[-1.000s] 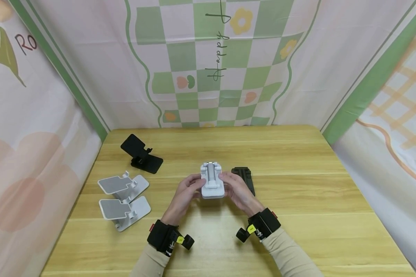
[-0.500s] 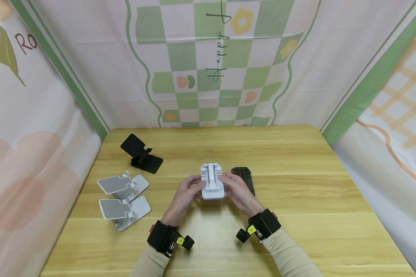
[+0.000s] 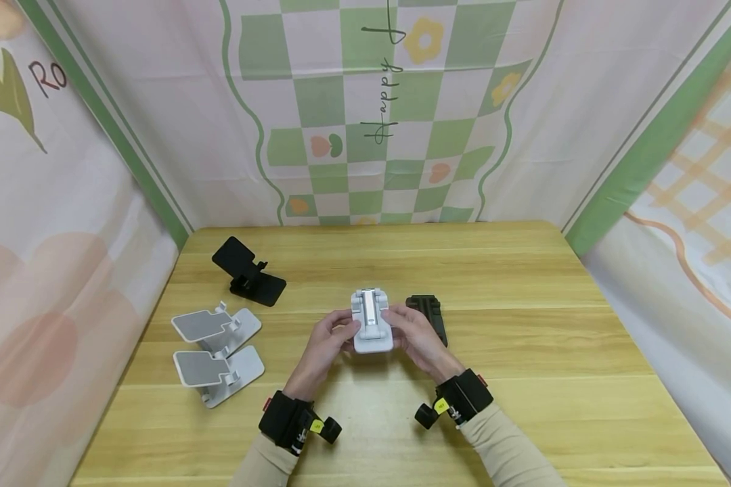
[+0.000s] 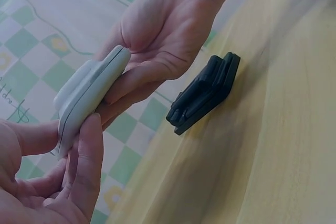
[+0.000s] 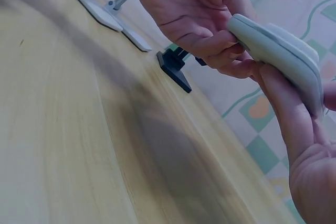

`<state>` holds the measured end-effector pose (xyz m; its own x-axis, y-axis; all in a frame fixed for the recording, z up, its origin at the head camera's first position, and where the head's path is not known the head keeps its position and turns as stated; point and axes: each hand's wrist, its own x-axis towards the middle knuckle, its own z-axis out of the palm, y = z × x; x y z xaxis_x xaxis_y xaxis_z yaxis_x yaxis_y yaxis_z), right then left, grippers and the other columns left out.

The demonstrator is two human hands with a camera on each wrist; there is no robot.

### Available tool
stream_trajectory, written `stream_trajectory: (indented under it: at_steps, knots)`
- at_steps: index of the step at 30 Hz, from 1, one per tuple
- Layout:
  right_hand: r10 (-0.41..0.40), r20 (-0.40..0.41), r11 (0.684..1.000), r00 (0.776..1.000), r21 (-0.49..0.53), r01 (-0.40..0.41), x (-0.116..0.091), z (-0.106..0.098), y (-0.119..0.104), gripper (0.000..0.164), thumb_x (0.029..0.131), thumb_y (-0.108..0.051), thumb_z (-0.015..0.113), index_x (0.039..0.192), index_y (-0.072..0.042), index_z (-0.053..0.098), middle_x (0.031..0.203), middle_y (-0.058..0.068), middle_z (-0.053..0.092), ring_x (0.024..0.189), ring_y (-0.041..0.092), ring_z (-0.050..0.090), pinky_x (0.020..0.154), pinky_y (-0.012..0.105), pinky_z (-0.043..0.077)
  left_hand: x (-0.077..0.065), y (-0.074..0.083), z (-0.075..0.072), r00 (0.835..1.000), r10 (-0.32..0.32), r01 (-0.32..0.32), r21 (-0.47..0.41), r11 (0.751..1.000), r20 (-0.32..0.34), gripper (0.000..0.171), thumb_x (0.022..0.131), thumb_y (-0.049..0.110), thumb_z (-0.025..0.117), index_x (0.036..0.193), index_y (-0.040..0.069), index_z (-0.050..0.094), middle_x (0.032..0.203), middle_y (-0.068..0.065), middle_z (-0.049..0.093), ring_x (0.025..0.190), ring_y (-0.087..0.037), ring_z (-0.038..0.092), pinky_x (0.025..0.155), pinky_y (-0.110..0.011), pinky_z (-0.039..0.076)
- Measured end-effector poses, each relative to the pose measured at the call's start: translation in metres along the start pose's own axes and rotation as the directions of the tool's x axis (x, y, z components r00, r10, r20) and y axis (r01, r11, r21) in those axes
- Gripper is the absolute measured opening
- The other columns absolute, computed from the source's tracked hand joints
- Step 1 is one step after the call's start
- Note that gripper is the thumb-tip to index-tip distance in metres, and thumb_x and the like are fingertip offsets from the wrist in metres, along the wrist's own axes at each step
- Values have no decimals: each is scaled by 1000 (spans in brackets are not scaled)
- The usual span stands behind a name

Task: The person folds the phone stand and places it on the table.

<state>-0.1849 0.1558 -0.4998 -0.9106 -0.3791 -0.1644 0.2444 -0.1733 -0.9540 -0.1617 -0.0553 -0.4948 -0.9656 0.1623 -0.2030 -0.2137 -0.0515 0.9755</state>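
Observation:
A white folding phone stand (image 3: 373, 333), folded flat, is held up over the table between both hands. My left hand (image 3: 327, 338) grips its left edge, thumb on the hinged face and fingers behind. On the opposite edge my right hand (image 3: 418, 336) pinches it the same way. Both wrist views show the folded white stand (image 4: 92, 95) edge-on, raised off the wood. Just beyond the right hand lies a folded black phone stand (image 3: 428, 312), partly covered by that hand in the head view.
At the left of the wooden table (image 3: 524, 325) stand two unfolded white phone stands with grey pads, a rear one (image 3: 204, 325) and a front one (image 3: 204, 368). Behind them is an unfolded black phone stand (image 3: 262, 287). Patterned cloth (image 3: 365, 101) hangs around the table.
The white stand has tipped slightly in the hands and sits a touch lower in view. Both hands keep their hold, and the other stands have not moved.

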Motion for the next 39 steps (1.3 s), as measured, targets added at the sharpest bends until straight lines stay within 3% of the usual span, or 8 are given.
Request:
stream_trajectory:
  at_steps: [7,12,24,31,39]
  knots:
    - [19,-95,990,995,-138,-32,-2,0,0,51,105,-29,61,140,8,54,122,14,70,101,19,70,89,33,59,-2,-1,0,1000,5,-4,14,1000,-16,42,103,16,63,140,-3,56,118,-14,59,84,-15,64,77,-33,57]
    - [18,-154,970,988,-235,-55,-4,-1,0,48,101,-32,67,135,2,63,120,15,72,98,20,70,88,33,57,-4,-3,-1,1000,3,-3,28,1000,2,44,103,20,65,141,0,56,119,-14,59,85,-15,65,75,-29,56]
    - [-32,-145,954,989,-298,-13,-7,-9,7,44,100,-24,69,133,5,62,119,19,73,94,19,72,84,32,59,-6,-11,-2,1000,-2,1,18,1000,31,45,103,21,65,141,-1,56,122,-17,63,88,-18,67,81,-37,61]
    - [-54,-138,937,989,-348,3,-12,-18,7,47,101,-24,67,135,8,60,121,23,71,92,20,72,82,30,60,-7,-11,-7,1000,-11,12,26,1000,-17,44,103,28,65,139,3,59,120,-19,66,91,-22,67,83,-38,61]
    - [-17,-165,929,986,-368,-46,-24,-37,2,53,102,-26,66,138,11,54,125,27,67,94,19,71,84,30,60,-11,-7,-17,998,6,-3,55,999,-60,41,105,25,62,140,3,59,126,-22,63,95,-23,67,87,-40,60]
